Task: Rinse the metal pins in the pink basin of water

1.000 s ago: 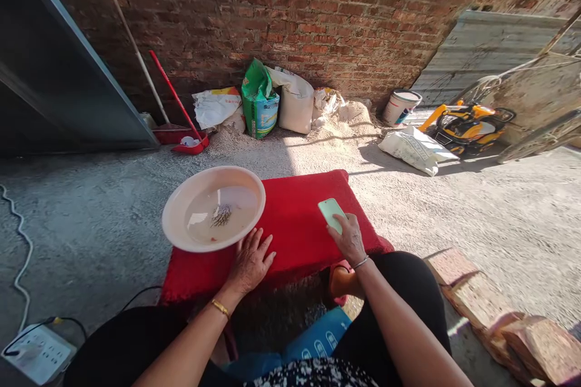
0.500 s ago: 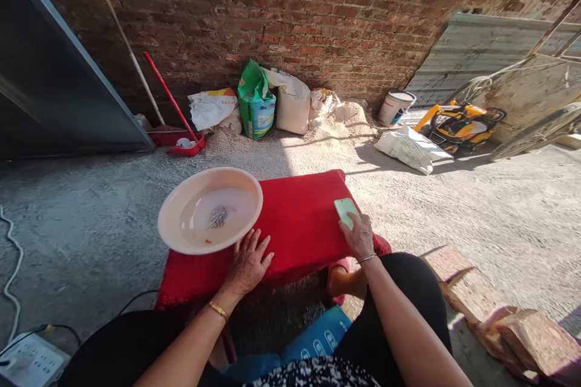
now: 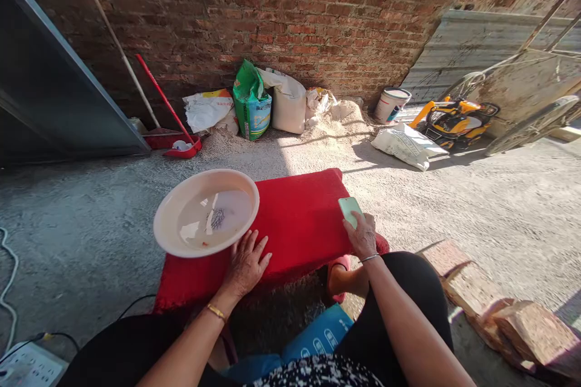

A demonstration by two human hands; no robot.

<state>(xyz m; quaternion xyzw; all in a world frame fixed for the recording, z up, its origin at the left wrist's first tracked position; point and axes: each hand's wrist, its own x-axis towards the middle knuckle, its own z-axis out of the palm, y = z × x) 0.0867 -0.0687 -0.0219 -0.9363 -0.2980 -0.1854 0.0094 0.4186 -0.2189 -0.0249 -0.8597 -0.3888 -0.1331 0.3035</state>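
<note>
A low table with a red cloth (image 3: 299, 211) stands in front of my knees. On its left part sits a pale pink basin (image 3: 170, 242) of water, with a patterned patch on its bottom and a small orange-red bit in it. My left hand (image 3: 247, 263) lies flat on the cloth beside the basin's near rim, fingers spread, holding nothing. At the table's right edge my right hand (image 3: 362, 236) is closed on a pale green phone (image 3: 349, 208). Its fingertips are partly hidden beneath the phone.
Along the brick wall stand a red dustpan (image 3: 188, 150), a green sack (image 3: 252, 103), a white sack (image 3: 289, 103) and a bucket (image 3: 391, 104). A yellow toy digger (image 3: 463, 121) is at right. Bricks (image 3: 476, 290) lie right of my knee; a power strip (image 3: 31, 366) is lower left.
My right hand and the phone have shifted slightly to the right over the table's edge. My left hand stays in place on the cloth. Light reflections on the basin's water have changed.
</note>
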